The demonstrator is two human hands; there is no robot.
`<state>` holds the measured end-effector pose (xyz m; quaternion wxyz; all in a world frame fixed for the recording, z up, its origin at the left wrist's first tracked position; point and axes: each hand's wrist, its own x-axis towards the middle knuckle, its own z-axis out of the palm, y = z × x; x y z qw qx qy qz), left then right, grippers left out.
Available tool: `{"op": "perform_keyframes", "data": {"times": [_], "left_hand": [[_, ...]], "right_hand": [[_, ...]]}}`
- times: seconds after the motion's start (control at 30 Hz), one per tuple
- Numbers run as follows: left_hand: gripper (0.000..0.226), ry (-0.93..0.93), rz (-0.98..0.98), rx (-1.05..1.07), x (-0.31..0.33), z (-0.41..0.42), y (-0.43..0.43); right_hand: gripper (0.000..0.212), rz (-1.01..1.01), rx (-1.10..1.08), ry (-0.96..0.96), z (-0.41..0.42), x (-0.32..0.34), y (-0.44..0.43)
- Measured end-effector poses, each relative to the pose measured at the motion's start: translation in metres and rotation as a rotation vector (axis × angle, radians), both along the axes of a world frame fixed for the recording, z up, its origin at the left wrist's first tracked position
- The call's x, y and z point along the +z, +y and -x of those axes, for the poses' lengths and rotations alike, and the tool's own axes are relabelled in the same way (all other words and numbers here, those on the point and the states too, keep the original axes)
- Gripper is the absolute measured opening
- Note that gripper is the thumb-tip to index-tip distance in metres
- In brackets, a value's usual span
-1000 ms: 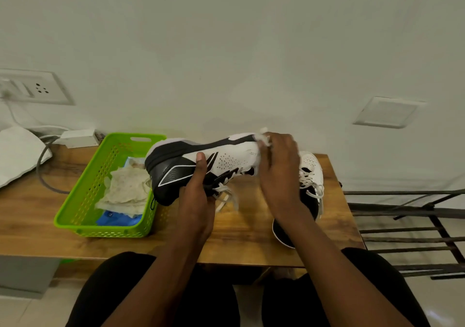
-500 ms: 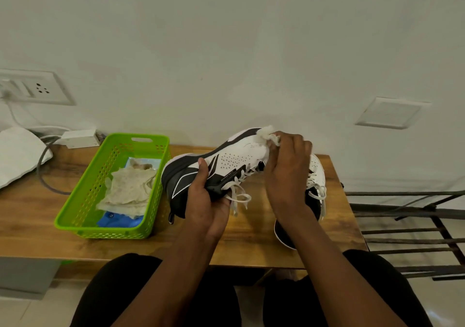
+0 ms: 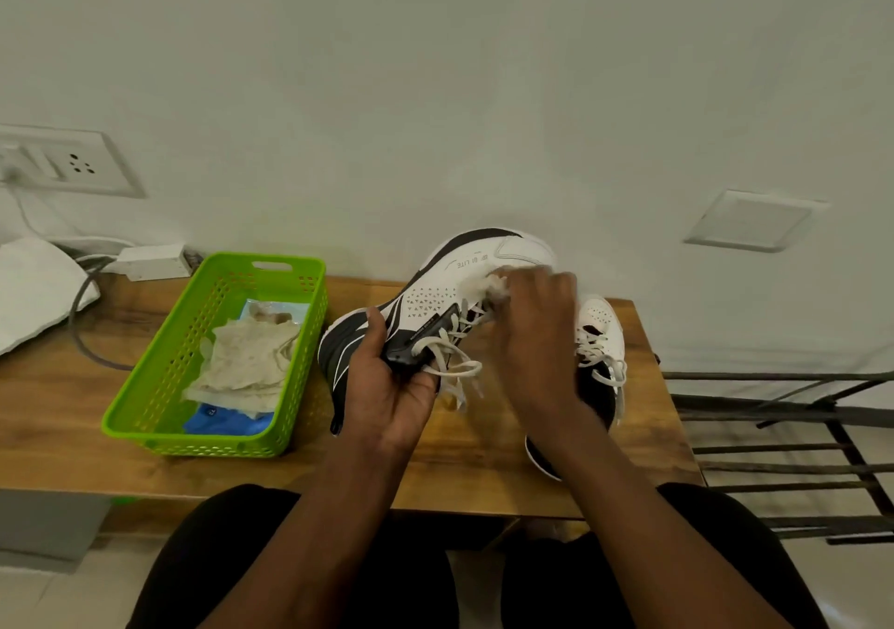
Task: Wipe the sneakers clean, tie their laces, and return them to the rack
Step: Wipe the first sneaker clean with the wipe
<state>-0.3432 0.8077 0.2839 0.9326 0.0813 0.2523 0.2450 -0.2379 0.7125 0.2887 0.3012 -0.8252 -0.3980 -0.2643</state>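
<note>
A white and black sneaker (image 3: 435,299) is held tilted above the wooden table (image 3: 484,444), toe raised toward the wall, its white laces hanging loose. My left hand (image 3: 387,386) grips it at the black heel and collar. My right hand (image 3: 537,333) holds a crumpled white wipe (image 3: 488,286) against the sneaker's white side near the laces. The second sneaker (image 3: 602,338) stands on the table behind my right hand, partly hidden, laces untied.
A green plastic basket (image 3: 159,386) with used wipes and a blue packet sits on the table's left. A white adapter (image 3: 150,261) and cables lie at the back left under a wall socket (image 3: 72,164). A dark metal rack (image 3: 798,435) stands right of the table.
The sneaker has swung from nearly level to toe-up and shifted right. My right hand with the wipe has slid from the sneaker's top edge down onto its side.
</note>
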Motion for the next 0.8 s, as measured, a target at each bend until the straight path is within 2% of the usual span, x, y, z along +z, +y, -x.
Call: {"op": "perform_keyframes", "data": {"times": [0.1,0.17,0.27,0.33,0.53,0.63,0.8], "left_hand": [[0.053,-0.052,0.086,-0.015,-0.005,0.002,0.000],[0.052,-0.041,0.060,0.007,-0.008,0.003,0.004],[0.051,0.003,0.011,0.018,-0.006,0.003,0.007],[0.051,0.020,0.038,0.014,-0.005,0.001,0.003],[0.050,0.033,0.165,-0.035,-0.008,-0.007,-0.012],[0.056,0.036,0.189,-0.105,-0.010,-0.007,-0.025],[0.053,0.129,0.170,-0.162,-0.009,-0.002,-0.036]], "right_hand": [[0.029,0.180,0.239,-0.068,0.036,-0.017,0.011],[0.029,0.195,0.233,-0.112,0.022,-0.010,0.011],[0.025,0.033,0.013,-0.096,-0.015,0.007,0.001],[0.020,-0.133,-0.056,0.041,-0.027,0.014,-0.008],[0.018,-0.487,0.020,0.307,-0.031,0.027,-0.004],[0.019,-0.570,0.014,0.341,-0.032,0.033,0.001],[0.023,-0.560,-0.009,0.316,-0.041,0.026,0.000]]}}
